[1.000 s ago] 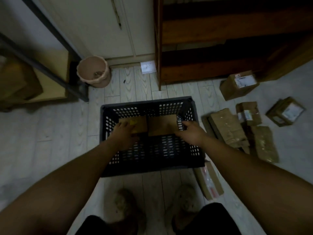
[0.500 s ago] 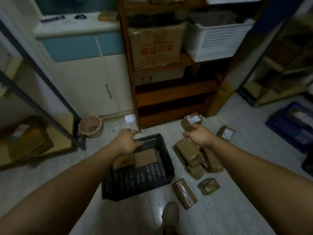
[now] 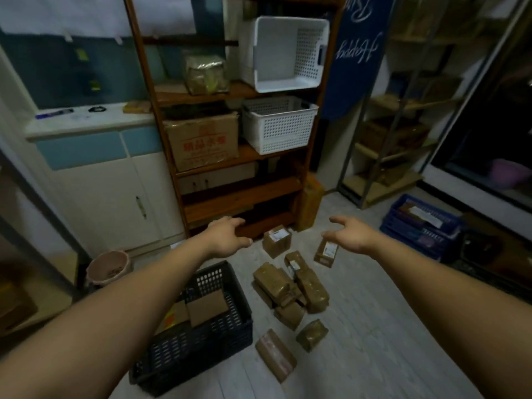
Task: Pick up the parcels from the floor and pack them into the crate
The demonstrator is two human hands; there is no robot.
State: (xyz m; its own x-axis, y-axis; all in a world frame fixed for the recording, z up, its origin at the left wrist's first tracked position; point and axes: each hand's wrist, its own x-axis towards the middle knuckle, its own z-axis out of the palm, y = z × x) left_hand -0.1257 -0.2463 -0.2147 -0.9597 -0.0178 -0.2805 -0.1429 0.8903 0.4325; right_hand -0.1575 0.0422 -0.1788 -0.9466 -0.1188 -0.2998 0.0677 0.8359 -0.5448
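A dark perforated crate (image 3: 201,344) stands on the floor at lower left, with two flat brown parcels (image 3: 207,309) lying inside it. To its right several brown parcels (image 3: 290,286) lie heaped on the floor; a labelled box (image 3: 277,239) and a smaller one (image 3: 326,251) sit beyond the heap. My left hand (image 3: 227,236) hovers above the crate's far end, fingers relaxed, holding nothing. Held out above the small labelled box, my right hand (image 3: 349,233) is empty too, with its fingers loosely spread.
A wooden shelf unit (image 3: 230,180) with white baskets and a carton stands straight ahead. A pink bucket (image 3: 108,267) sits at left by a white cabinet (image 3: 115,203). A blue crate (image 3: 420,223) lies at right near a metal rack.
Both hands let go of the parcels in the crate and rose out of it. The view lifted and swung right, showing the shelves and the floor parcels.
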